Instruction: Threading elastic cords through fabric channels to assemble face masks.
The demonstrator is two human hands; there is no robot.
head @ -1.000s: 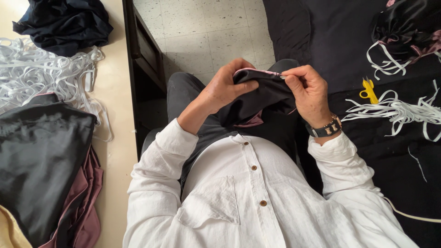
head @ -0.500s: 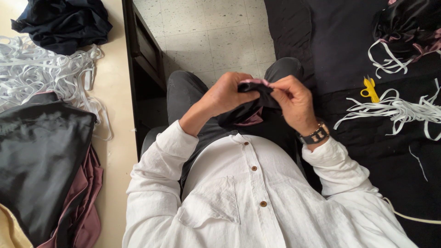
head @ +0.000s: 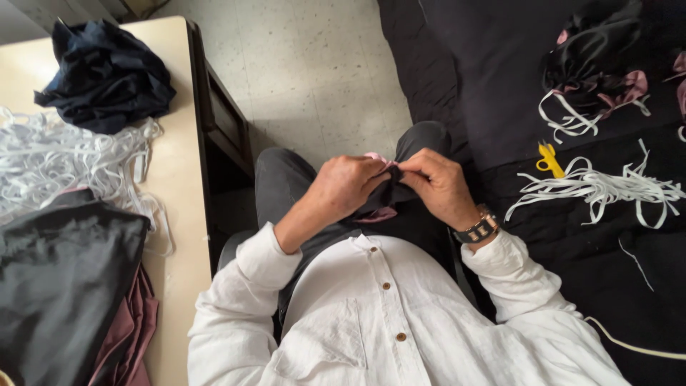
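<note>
While the person sits with knees pointing toward the pale tiled floor [head: 321,64], both hands meet over the lap on a small piece of black fabric with a pink lining [head: 382,196]. Left hand [head: 348,187]: fingers curled, pinching the top edge of the fabric. Right hand [head: 439,187]: fingers closed on the same edge, its fingertips touching those of the left; a dark-strapped wristwatch [head: 477,229] sits on that wrist. The fabric hangs bunched between the palms, above the grey trousers. On the person's left, a beige table [head: 179,207] bears a heap of white elastic strips [head: 64,164] and folded black cloth [head: 61,279]. On the right, a black cloth surface [head: 486,64] carries small yellow scissors [head: 549,159] just beside a bundle of cut white strips [head: 607,189].
</note>
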